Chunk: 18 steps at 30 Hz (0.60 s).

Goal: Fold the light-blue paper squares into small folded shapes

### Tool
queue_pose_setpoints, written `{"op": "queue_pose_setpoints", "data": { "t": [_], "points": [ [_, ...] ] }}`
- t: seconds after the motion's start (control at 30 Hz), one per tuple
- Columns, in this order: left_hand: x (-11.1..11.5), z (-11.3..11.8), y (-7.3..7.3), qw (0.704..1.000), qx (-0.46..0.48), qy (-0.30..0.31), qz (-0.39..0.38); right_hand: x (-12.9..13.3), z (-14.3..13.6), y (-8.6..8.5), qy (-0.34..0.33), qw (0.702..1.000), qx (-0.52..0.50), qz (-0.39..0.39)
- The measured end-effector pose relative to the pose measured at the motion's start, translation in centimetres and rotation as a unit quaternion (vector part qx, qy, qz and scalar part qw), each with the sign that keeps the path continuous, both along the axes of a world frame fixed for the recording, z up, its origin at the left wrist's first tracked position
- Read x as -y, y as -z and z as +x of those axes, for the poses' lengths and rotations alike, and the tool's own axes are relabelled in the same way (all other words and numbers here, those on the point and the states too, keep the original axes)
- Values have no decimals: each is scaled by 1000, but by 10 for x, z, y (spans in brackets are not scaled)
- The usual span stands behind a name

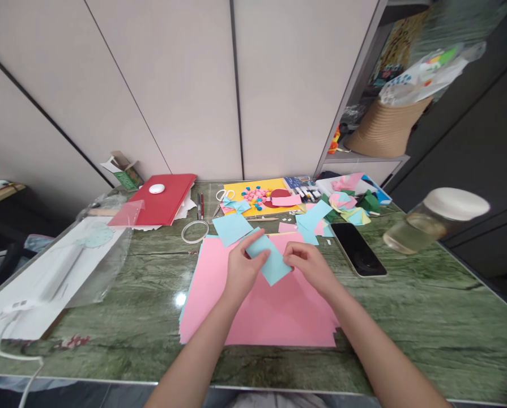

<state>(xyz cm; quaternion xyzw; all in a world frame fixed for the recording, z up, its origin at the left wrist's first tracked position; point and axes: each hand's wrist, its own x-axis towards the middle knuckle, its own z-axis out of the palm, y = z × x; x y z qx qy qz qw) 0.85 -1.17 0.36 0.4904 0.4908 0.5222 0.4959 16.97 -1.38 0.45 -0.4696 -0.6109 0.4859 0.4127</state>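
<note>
A light blue square of paper point(272, 268) is held between my two hands, tilted so one corner points toward me. My left hand point(245, 262) pinches its left edge between thumb and fingers. At the right corner, my right hand point(306, 262) grips the paper with thumb and curled fingers. Below both hands lies a stack of pink paper sheets point(274, 317). Another light blue square point(231, 228) rests at the stack's upper left edge. Light blue paper pieces point(310, 222) lie beyond my right hand.
A black phone point(358, 249) and a jar with a white lid point(423, 224) stand to the right. Tape roll point(195, 223), scissors point(225, 194), yellow sheet point(231, 187) and small pink and blue balls point(256, 195) sit behind. A red folder point(168, 198) is back left.
</note>
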Motion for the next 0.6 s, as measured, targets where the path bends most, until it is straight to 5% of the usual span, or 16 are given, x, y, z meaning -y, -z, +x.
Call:
{"op": "queue_pose_setpoints", "data": {
  "t": [0.37, 0.5, 0.6],
  "points": [
    [-19, -16, 9, 974, 215, -65, -41, 0, 2, -6, -23, 1000, 12, -2],
    [-16, -18, -1, 953, 237, 58, -180, 0, 2, -4, 29, 997, 29, 66],
    [-10, -13, -2, 931, 237, 177, -215, 2, 0, -4, 40, 986, 70, 148]
  ]
}}
